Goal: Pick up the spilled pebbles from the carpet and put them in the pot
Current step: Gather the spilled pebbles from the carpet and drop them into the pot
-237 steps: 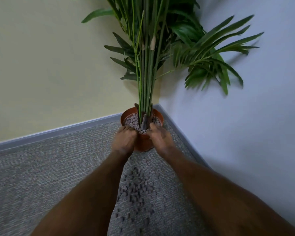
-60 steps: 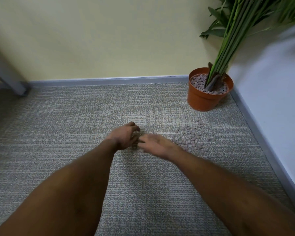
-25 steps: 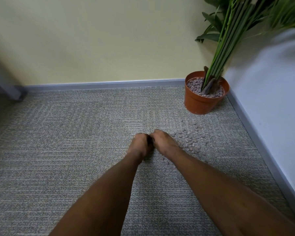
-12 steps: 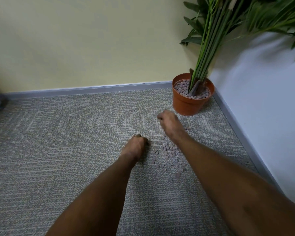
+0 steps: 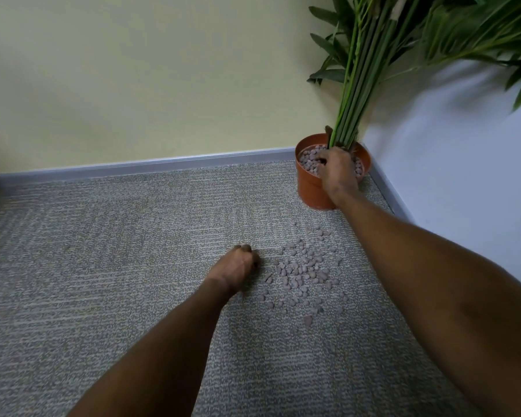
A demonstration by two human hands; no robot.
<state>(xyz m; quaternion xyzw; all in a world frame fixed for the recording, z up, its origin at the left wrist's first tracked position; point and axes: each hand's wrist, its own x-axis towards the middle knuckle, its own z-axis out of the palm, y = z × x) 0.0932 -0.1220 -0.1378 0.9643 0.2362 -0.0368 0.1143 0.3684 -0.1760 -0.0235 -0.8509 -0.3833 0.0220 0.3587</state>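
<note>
An orange pot with a green plant stands in the corner, filled with grey-brown pebbles. My right hand is over the pot, palm down, fingers curled onto the pebble layer beside the stems; what it holds is hidden under the palm. A patch of spilled pebbles lies on the grey carpet in front of the pot. My left hand rests on the carpet just left of that patch, fingers curled into a fist, with nothing visible in it.
The plant's stems and leaves lean over the pot toward the right. A yellow wall with a grey skirting board runs behind, and a white wall closes the right side. The carpet stretches to the left.
My right hand has lifted off the spilled patch and travelled forward to the pot. My left hand has stayed clenched on the carpet beside the pebbles.
</note>
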